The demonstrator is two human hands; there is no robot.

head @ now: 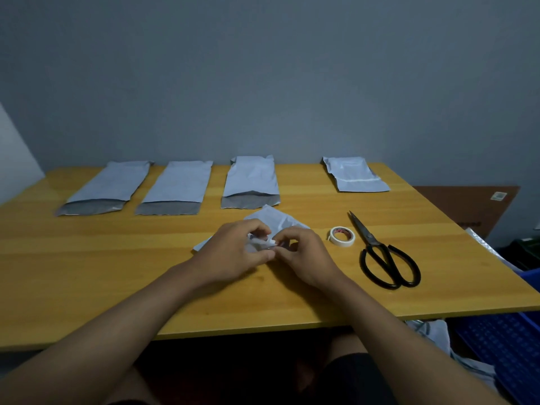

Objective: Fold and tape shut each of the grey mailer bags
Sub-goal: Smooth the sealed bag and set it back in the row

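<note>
A crumpled grey mailer bag lies mid-table under both hands. My left hand and my right hand meet over it, fingers curled, pinching its folded edge between thumbs and fingertips. Three grey mailer bags lie unfolded in a row at the back: one at the far left, one beside it, one in the middle, each with its dark open flap toward me. A fourth mailer bag at the back right lies folded over. A white tape roll sits just right of my right hand.
Black-handled scissors lie right of the tape, blades pointing away. The wooden table ends at a grey wall behind. A blue crate and loose plastic sit on the floor at the right, below the table edge.
</note>
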